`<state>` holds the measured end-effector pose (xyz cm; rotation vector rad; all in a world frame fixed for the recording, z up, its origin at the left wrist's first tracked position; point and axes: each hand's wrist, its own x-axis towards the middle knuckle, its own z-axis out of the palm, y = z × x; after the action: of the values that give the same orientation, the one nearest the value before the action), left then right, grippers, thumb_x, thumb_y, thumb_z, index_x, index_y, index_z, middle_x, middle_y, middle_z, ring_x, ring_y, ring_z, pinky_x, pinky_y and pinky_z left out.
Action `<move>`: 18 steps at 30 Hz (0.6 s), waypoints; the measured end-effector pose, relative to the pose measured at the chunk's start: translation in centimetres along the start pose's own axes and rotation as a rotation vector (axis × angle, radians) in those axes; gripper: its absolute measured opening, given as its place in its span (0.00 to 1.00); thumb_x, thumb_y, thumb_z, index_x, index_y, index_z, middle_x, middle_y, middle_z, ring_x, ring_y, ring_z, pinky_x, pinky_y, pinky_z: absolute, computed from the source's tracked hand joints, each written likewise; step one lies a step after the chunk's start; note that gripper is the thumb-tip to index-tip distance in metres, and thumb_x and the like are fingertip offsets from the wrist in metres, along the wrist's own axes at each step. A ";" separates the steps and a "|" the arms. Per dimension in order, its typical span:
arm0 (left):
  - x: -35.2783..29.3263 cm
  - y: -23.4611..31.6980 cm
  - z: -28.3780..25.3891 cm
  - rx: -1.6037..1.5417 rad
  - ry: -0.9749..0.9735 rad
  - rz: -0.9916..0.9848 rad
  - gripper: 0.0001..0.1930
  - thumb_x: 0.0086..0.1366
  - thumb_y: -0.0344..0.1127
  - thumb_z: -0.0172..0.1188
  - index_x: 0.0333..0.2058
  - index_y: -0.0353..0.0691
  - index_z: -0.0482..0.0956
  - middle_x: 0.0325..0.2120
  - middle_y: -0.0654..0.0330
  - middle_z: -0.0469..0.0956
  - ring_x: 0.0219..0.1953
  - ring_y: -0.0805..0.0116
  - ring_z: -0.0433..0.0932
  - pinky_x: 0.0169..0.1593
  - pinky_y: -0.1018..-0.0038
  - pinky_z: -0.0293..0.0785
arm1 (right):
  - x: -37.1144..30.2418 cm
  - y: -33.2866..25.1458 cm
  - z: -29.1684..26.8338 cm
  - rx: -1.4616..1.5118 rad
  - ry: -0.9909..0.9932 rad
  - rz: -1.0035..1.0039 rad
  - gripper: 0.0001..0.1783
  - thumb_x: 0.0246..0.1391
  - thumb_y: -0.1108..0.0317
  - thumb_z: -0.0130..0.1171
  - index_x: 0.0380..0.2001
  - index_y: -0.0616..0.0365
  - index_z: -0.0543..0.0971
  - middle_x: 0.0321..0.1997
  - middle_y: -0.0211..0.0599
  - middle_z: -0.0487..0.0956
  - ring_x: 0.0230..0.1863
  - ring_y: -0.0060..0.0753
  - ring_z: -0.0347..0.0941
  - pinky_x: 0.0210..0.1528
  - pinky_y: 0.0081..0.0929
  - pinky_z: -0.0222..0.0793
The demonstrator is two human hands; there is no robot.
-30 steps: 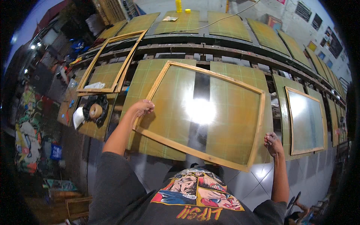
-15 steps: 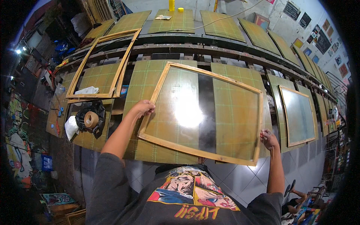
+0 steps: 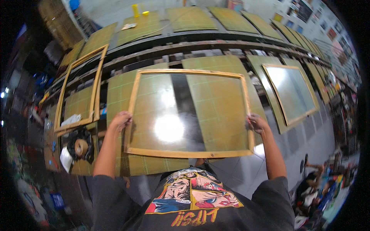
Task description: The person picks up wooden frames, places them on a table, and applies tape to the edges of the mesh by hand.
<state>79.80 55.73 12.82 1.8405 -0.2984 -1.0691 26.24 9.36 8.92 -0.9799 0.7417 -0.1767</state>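
Observation:
A wooden screen-printing frame (image 3: 189, 154) with see-through mesh stretched across it is held level in front of me, over the green-lined boards. My left hand (image 3: 121, 121) is closed on its left rail, and my right hand (image 3: 257, 123) is closed on the right rail. Bright light reflects off the mesh, and the boards with a dark gap between them show through it. I cannot tell whether the frame rests on the boards or is lifted off them.
A second meshed frame (image 3: 285, 122) lies on boards at right. Bare wooden frames (image 3: 97, 81) overlap at left, near a tape roll (image 3: 81, 147) on black plastic. A yellow bottle (image 3: 135, 10) stands on the far row of boards (image 3: 191, 19). Another person (image 3: 310, 184) is at lower right.
The held frame has turned from a slant, right end lower, to nearly level, with both hands still on it. My view has swung right, so the surroundings appear shifted left.

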 end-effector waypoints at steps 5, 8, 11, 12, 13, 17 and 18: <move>0.7 0.9 0.0 0.009 0.063 -0.095 0.05 0.65 0.31 0.52 0.28 0.44 0.71 0.19 0.67 0.71 0.20 0.77 0.69 0.23 0.81 0.65 | 1.0 0.0 -0.1 0.117 0.042 -0.036 0.06 0.58 0.72 0.55 0.38 0.60 0.74 0.29 0.31 0.76 0.27 0.20 0.73 0.27 0.14 0.70; 0.8 0.8 0.1 -0.057 0.085 -0.089 0.03 0.65 0.30 0.52 0.31 0.43 0.71 0.22 0.66 0.72 0.23 0.76 0.73 0.24 0.83 0.70 | 1.2 -0.2 0.5 0.188 0.152 -0.037 0.11 0.57 0.74 0.54 0.43 0.62 0.73 0.32 0.33 0.77 0.28 0.22 0.74 0.28 0.15 0.71; 0.8 0.6 0.0 -0.112 0.056 -0.061 0.02 0.65 0.30 0.52 0.31 0.43 0.71 0.24 0.66 0.73 0.23 0.76 0.74 0.24 0.83 0.71 | 1.3 -0.4 1.0 0.190 0.217 -0.044 0.13 0.57 0.75 0.54 0.46 0.62 0.72 0.34 0.35 0.78 0.29 0.23 0.75 0.29 0.15 0.72; 0.7 0.8 0.1 -0.129 0.037 -0.053 0.02 0.65 0.30 0.52 0.32 0.43 0.71 0.24 0.65 0.73 0.24 0.76 0.74 0.24 0.83 0.71 | 1.5 -0.5 1.0 0.181 0.231 -0.047 0.13 0.57 0.75 0.54 0.46 0.62 0.72 0.34 0.35 0.78 0.29 0.23 0.75 0.29 0.15 0.72; 0.7 1.0 0.3 -0.146 0.038 -0.064 0.02 0.65 0.30 0.52 0.32 0.42 0.71 0.24 0.65 0.73 0.24 0.75 0.74 0.24 0.82 0.71 | 1.6 -0.5 1.0 0.172 0.245 -0.049 0.13 0.57 0.75 0.54 0.46 0.62 0.71 0.34 0.35 0.78 0.29 0.23 0.75 0.30 0.16 0.72; 0.6 0.1 0.7 -0.218 0.057 -0.092 0.02 0.65 0.29 0.52 0.32 0.42 0.71 0.24 0.64 0.74 0.24 0.75 0.75 0.24 0.81 0.73 | 1.8 -1.0 1.6 0.197 0.253 -0.051 0.11 0.56 0.77 0.54 0.43 0.61 0.72 0.34 0.35 0.78 0.28 0.22 0.75 0.28 0.16 0.73; 0.8 0.0 1.0 -0.233 0.059 -0.095 0.02 0.65 0.29 0.52 0.32 0.42 0.70 0.24 0.64 0.74 0.23 0.74 0.75 0.23 0.81 0.73 | 1.8 -1.2 1.4 0.204 0.255 -0.053 0.11 0.56 0.77 0.54 0.43 0.60 0.72 0.34 0.35 0.78 0.28 0.22 0.75 0.27 0.15 0.73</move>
<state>79.49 54.63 12.19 1.6861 -0.0490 -1.0641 28.73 8.82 9.44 -0.7906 0.9123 -0.4214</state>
